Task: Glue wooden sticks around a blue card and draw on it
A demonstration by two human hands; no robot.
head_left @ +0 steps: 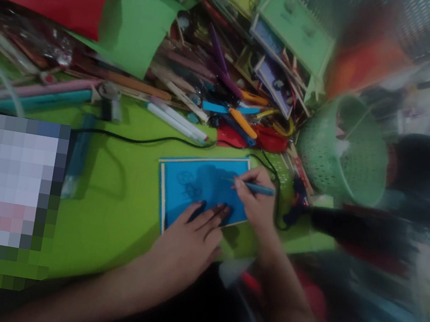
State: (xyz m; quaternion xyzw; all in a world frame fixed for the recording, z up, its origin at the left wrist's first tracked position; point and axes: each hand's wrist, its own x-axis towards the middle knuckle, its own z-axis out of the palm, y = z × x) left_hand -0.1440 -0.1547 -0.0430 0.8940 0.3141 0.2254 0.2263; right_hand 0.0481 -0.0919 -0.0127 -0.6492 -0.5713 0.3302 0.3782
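A blue panel (213,174) with pale wooden strips along its edges lies on the green table. Dark line drawings, one of them round, show on its left half. My left hand (193,234) rests with fingers spread on the panel's lower edge and holds nothing else. In my right hand (256,195) is a blue pen (261,189), pinched between the fingers over the panel's right side, its tip pointing left. Whether the tip touches the surface is too blurred to tell.
Behind the panel, a black cable (140,140) crosses the green table (112,166) below white markers (176,122) and a craft-supply pile. A green basket (366,158) stands right. A blue tube (79,156) lies left, beside a pixelated area.
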